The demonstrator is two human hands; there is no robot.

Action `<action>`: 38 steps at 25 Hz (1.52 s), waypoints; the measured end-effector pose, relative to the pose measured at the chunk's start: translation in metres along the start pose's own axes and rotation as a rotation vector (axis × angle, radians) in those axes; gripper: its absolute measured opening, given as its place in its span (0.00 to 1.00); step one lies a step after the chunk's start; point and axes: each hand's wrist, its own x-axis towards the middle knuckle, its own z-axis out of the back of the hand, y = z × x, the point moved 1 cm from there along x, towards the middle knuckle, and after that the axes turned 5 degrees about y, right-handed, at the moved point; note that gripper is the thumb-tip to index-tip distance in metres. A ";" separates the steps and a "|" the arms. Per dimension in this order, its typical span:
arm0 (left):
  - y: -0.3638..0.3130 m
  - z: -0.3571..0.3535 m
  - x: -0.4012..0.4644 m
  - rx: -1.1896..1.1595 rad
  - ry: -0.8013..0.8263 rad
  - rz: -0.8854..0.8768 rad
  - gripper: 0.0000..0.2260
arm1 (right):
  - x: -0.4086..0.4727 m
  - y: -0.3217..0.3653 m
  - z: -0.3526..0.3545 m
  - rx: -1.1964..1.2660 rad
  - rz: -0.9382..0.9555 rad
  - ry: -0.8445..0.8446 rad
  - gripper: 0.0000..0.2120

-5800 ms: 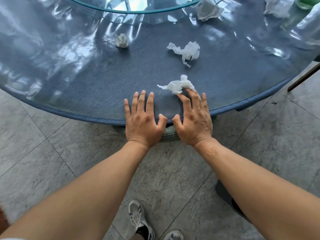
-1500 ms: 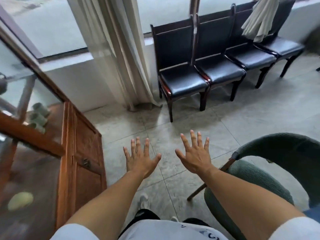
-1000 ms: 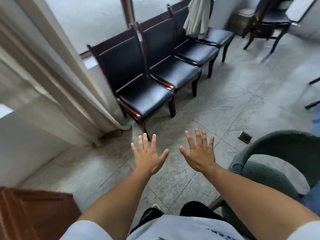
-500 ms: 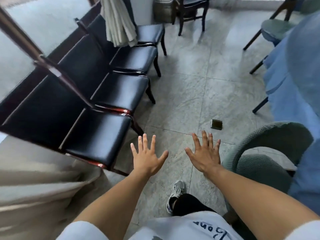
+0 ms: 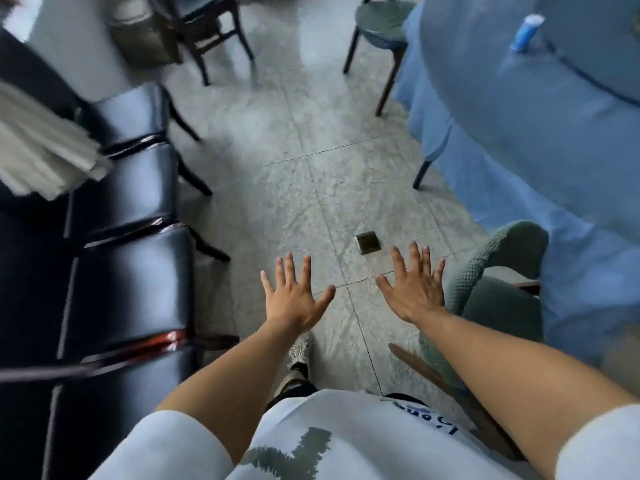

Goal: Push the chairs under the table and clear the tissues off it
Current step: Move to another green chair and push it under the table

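Note:
The round table with its blue cloth (image 5: 540,140) fills the right side. A green cushioned chair (image 5: 498,292) stands at its edge, backrest toward me, seat partly under the cloth. My right hand (image 5: 414,289) hovers with spread fingers just left of that backrest, apart from it. My left hand (image 5: 294,296) is held out over the floor, fingers spread, holding nothing. A second green chair (image 5: 381,22) stands farther along the table at the top. No tissues are in view.
A row of black padded chairs (image 5: 128,244) lines the left side, with a folded pale cloth (image 5: 38,150) draped over one. A dark wooden chair (image 5: 201,26) stands at the top. A small brass floor plate (image 5: 368,242) sits in the tiled aisle. A blue bottle (image 5: 524,32) stands on the table.
My view has swung right from the window and black chairs toward the table and the aisle. Both hands stay spread and empty in front of me.

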 end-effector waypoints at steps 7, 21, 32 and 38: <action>-0.048 0.078 0.138 0.171 0.062 -0.407 0.42 | 0.049 -0.012 0.036 0.323 -0.446 -0.135 0.37; -0.314 0.077 0.228 0.665 0.184 -1.067 0.41 | 0.060 -0.127 0.018 0.680 -1.013 -0.236 0.36; -0.473 0.036 0.257 1.047 0.294 -1.591 0.42 | 0.074 -0.145 0.006 1.031 -1.498 -0.314 0.33; -0.518 -0.008 0.272 1.202 0.389 -1.956 0.41 | 0.129 -0.131 0.010 1.248 -1.724 -0.388 0.32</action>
